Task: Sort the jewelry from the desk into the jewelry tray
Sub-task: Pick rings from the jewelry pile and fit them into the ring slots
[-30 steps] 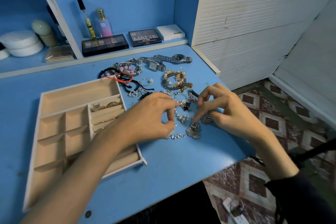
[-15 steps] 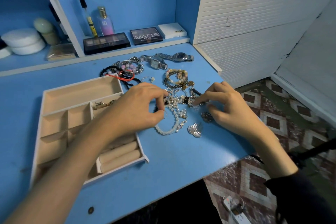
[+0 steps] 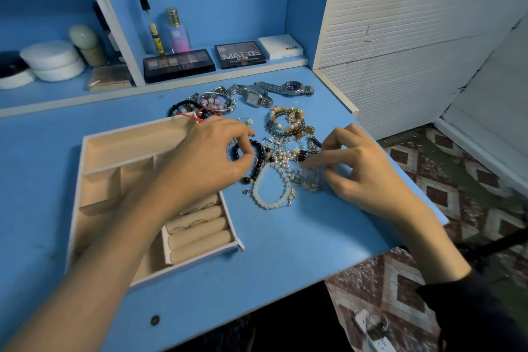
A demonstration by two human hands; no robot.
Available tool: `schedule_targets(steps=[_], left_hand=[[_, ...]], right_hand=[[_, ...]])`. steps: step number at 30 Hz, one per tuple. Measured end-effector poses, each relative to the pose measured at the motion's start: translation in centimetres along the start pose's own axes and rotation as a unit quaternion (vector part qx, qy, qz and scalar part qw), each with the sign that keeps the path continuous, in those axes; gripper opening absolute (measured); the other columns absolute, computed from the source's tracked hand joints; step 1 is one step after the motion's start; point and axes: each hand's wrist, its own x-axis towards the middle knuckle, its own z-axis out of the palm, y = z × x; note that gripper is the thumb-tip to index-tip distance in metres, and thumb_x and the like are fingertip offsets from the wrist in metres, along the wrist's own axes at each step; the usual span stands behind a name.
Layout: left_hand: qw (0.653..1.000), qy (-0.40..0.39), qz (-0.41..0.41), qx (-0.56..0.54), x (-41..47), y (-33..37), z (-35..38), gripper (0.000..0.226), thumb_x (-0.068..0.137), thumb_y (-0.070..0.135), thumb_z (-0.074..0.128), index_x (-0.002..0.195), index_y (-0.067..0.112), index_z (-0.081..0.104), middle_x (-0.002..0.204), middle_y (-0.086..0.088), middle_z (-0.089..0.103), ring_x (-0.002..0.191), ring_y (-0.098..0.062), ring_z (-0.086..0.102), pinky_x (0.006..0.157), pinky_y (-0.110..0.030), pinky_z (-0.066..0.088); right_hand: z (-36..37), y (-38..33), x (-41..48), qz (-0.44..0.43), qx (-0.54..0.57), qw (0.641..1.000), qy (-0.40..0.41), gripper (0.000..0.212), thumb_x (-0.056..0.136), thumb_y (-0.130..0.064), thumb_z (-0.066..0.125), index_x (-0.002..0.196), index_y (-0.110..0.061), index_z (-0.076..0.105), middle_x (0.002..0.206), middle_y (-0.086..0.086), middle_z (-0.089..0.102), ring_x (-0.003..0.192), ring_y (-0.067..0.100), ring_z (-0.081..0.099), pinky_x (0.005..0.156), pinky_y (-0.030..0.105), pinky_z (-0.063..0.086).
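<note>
A beige jewelry tray [image 3: 85,160] with several compartments lies on the blue desk; thin rings sit on its ring rolls [image 3: 197,220]. Right of it spreads a tangle of jewelry: a black bead bracelet [image 3: 257,163], a white pearl bracelet [image 3: 271,200], a silver shell piece [image 3: 310,184], gold bracelets [image 3: 288,123] and two watches [image 3: 285,88]. My left hand [image 3: 205,160] pinches the black bead bracelet between thumb and forefinger. My right hand [image 3: 363,171] pinches at small pieces beside the shell; what its fingertips hold is too small to tell.
A low shelf behind the desk holds eyeshadow palettes [image 3: 178,64], a perfume bottle [image 3: 175,34], a white box [image 3: 281,47] and white jars [image 3: 53,60]. A white slatted panel [image 3: 400,23] stands right. The desk's edge [image 3: 414,237] drops to a patterned floor.
The left hand moved up from the pearl chain to the black bead bracelet and took hold of it. The right hand's fingers shifted within the pile near the shell piece.
</note>
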Motion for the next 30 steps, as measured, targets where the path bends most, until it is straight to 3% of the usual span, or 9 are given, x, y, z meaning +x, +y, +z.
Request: schedule_targets(steps=[3, 6, 9, 13, 17, 19, 21, 25, 30], left_hand=[[0.998, 0.057, -0.016, 0.006, -0.1, -0.5, -0.4, 0.004, 0.082, 0.019, 0.064, 0.078, 0.02, 0.064, 0.1, 0.011, 0.066, 0.096, -0.006, 0.053, 0.084, -0.02, 0.031], [0.995, 0.093, -0.024, 0.01, -0.3, -0.8, -0.6, 0.004, 0.082, 0.02, 0.065, 0.079, 0.018, 0.066, 0.09, 0.009, 0.066, 0.088, -0.009, 0.052, 0.076, -0.022, 0.031], [0.993, 0.109, -0.035, 0.006, -0.6, -0.8, -0.9, 0.003, 0.082, 0.021, 0.066, 0.079, 0.019, 0.066, 0.088, 0.009, 0.065, 0.086, -0.01, 0.051, 0.072, -0.021, 0.029], [0.99, 0.133, -0.051, 0.005, -1.0, -1.7, -1.4, 0.003, 0.082, 0.021, 0.065, 0.079, 0.022, 0.066, 0.087, 0.011, 0.065, 0.09, -0.011, 0.052, 0.081, -0.025, 0.038], [0.982, 0.175, -0.062, 0.017, -1.4, -2.4, -0.9, 0.005, 0.082, 0.021, 0.065, 0.079, 0.017, 0.066, 0.086, 0.008, 0.066, 0.088, -0.014, 0.053, 0.078, -0.026, 0.039], [0.978, 0.198, -0.061, 0.027, -1.7, -2.6, -0.4, 0.005, 0.082, 0.02, 0.065, 0.079, 0.016, 0.065, 0.084, 0.005, 0.066, 0.086, -0.016, 0.052, 0.073, -0.022, 0.035], [0.974, 0.216, -0.059, 0.027, -1.9, -2.9, -0.1, 0.004, 0.081, 0.017, 0.064, 0.078, 0.015, 0.065, 0.083, 0.005, 0.065, 0.086, -0.016, 0.051, 0.07, -0.02, 0.031], [0.97, 0.236, -0.053, 0.023, -2.2, -3.4, 0.0, 0.004, 0.081, 0.014, 0.065, 0.077, 0.015, 0.064, 0.084, 0.005, 0.065, 0.084, -0.013, 0.049, 0.07, -0.018, 0.031], [0.967, 0.251, -0.047, 0.02, -2.6, -3.6, -0.3, 0.007, 0.079, 0.01, 0.066, 0.076, 0.016, 0.064, 0.083, 0.007, 0.064, 0.082, -0.01, 0.046, 0.071, -0.016, 0.031]], right_hand=[[1.3, -1.9, 0.3, -0.037, 0.004, 0.999, -0.012, 0.029, 0.08, -0.02, 0.054, 0.102, -0.027, 0.072, 0.081, 0.001, 0.054, 0.081, 0.02, 0.044, 0.073, 0.034, 0.039], [2.9, -3.5, 0.6, -0.097, -0.032, 0.993, -0.056, 0.03, 0.084, -0.03, 0.055, 0.11, -0.034, 0.068, 0.088, -0.001, 0.053, 0.083, 0.017, 0.041, 0.075, 0.03, 0.036], [3.5, -3.6, 0.8, -0.1, -0.038, 0.993, -0.052, 0.024, 0.084, -0.04, 0.053, 0.096, -0.033, 0.073, 0.086, -0.004, 0.052, 0.083, 0.013, 0.037, 0.073, 0.029, 0.036], [3.3, -3.1, 1.4, -0.059, -0.027, 0.998, 0.015, 0.03, 0.084, -0.041, 0.049, 0.078, -0.022, 0.071, 0.08, -0.001, 0.055, 0.078, 0.019, 0.044, 0.068, 0.041, 0.042], [4.4, -4.5, 2.8, -0.096, -0.051, 0.994, -0.018, 0.03, 0.084, -0.033, 0.049, 0.106, -0.024, 0.068, 0.095, -0.005, 0.065, 0.084, 0.02, 0.047, 0.071, 0.041, 0.043], [5.3, -5.3, 3.1, -0.125, -0.078, 0.988, -0.042, 0.033, 0.084, -0.033, 0.047, 0.109, -0.026, 0.068, 0.105, -0.01, 0.066, 0.087, 0.019, 0.05, 0.069, 0.036, 0.04], [5.7, -5.6, 3.2, -0.13, -0.092, 0.987, -0.035, 0.031, 0.083, -0.035, 0.047, 0.099, -0.026, 0.072, 0.103, -0.013, 0.068, 0.086, 0.019, 0.052, 0.067, 0.032, 0.033], [5.4, -4.9, 3.1, -0.105, -0.1, 0.989, 0.015, 0.028, 0.084, -0.035, 0.051, 0.074, -0.022, 0.073, 0.079, -0.012, 0.07, 0.08, 0.019, 0.053, 0.067, 0.026, 0.022], [5.1, -3.9, 3.1, -0.081, -0.121, 0.988, 0.042, 0.044, 0.088, -0.037, 0.044, 0.055, -0.013, 0.061, 0.059, -0.006, 0.061, 0.073, 0.022, 0.051, 0.066, 0.033, 0.037]])
